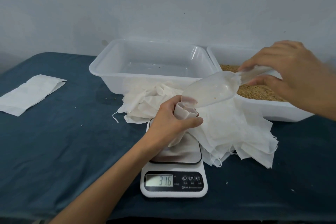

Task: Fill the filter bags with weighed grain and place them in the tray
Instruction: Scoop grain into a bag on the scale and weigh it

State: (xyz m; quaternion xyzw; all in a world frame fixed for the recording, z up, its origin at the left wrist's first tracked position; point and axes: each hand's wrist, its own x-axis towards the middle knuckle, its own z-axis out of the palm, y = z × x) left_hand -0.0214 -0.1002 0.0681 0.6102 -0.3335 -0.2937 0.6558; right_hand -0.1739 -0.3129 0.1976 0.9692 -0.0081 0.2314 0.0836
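Note:
My left hand (172,120) grips a white filter bag (183,112) upright on the scale (174,174), its mouth held open. The scale's display reads 31.6. My right hand (289,71) holds the handle of a clear plastic scoop (212,89), tilted down with its lip at the bag's mouth. A few grains cling inside the scoop. A white tray of brown grain (260,91) lies at the right, under my right hand. A clear tray (151,62) with nothing visible in it stands at the back centre.
A heap of loose white filter bags (232,127) lies between the scale and the trays. A flat stack of bags (29,94) rests at the left on the dark blue tablecloth (63,142). A pale wall rises right behind the trays.

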